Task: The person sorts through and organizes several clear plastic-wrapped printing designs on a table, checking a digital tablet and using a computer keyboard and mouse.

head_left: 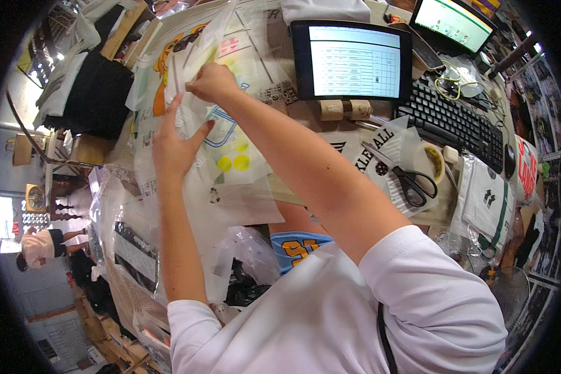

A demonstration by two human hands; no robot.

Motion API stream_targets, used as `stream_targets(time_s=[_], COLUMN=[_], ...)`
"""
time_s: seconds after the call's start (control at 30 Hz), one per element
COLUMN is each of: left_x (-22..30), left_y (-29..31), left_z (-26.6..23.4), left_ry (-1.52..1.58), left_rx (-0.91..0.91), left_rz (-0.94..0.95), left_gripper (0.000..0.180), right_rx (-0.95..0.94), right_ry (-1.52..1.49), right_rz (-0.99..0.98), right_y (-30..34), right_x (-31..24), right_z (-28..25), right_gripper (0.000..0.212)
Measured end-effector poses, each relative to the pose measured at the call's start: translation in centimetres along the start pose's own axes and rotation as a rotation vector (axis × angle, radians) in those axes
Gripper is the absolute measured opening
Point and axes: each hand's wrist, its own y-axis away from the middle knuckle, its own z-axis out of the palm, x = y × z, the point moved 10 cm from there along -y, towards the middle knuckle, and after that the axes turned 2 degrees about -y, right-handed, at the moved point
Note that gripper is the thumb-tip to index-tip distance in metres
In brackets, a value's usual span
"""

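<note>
A translucent film sheet [249, 199] with blue, yellow and pink printed designs lies over the left of the table, its lower end hanging past the front edge. My right hand [215, 84] is closed in a pinch on the film's upper part, where a pale fold rises beside the fingers. My left hand [179, 140] rests against the sheet just below it, fingers stretched upward and thumb apart. Under and behind the film, other printed sheets with an orange figure [161, 71] show through.
Right of the film stand a tablet [355, 60] on cardboard rolls, a black keyboard [452, 121], scissors [405, 177], a tape roll [431, 163] and a bagged white garment [483, 202]. Dark folded cloth [90, 96] is stacked at left. A distant person [40, 247] appears far left.
</note>
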Motion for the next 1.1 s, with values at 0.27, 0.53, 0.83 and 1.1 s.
stream_targets(time_s=[0.27,0.53,0.83,1.1], left_x=[-5.0,-8.6,-8.0,-3.5], left_y=[-3.5,-7.0,-7.6,-3.7], left_z=[-4.9,-13.1,-14.4,-6.2], left_ry=[-0.154,-0.318,-0.310,-0.119], left_rx=[0.196,0.306,0.349,0.171], left_rz=[0.013,-0.144,-0.111,-0.105], left_gripper=[0.067,0.064,0.063,0.060], right_rx=[-0.027,-0.090,-0.079,-0.100], right_ry=[-0.012,-0.187,-0.117,-0.259], right_rz=[-0.032,0.036,-0.043,0.137], right_y=[0.7,3.4,2.5,3.7], right_x=[6.5,9.4,9.7,10.0], right_z=[-2.6,-3.6,-3.5,-4.1], right_gripper=[0.028,0.026,0.031,0.039])
